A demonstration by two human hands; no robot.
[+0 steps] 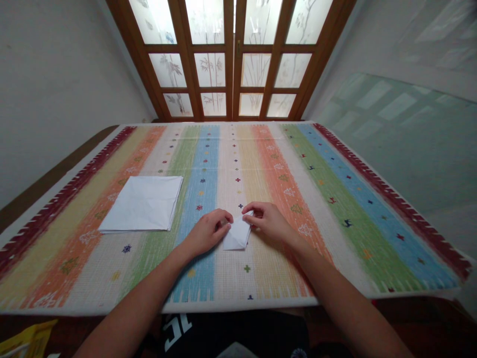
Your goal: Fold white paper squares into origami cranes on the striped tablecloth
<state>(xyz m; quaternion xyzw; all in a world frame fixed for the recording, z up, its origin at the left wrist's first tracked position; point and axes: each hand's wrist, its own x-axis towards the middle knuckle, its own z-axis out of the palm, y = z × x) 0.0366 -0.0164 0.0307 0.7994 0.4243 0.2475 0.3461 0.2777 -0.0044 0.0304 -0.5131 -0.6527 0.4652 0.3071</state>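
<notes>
A small folded piece of white paper (237,236) is between my two hands, near the front middle of the table. My left hand (210,229) pinches its upper left corner between thumb and fingers. At the upper right corner, my right hand (269,219) grips the paper with thumb and forefinger. The folded layers show along its right edge. Off to the left lies a stack of larger white paper sheets (143,204), apart from both hands.
A striped, multicoloured tablecloth (208,169) covers the table. Wooden doors with patterned glass panes (212,69) stand beyond the far edge. A glass-like panel (402,144) leans at the right wall. Something yellow (28,340) shows below the table's front left edge.
</notes>
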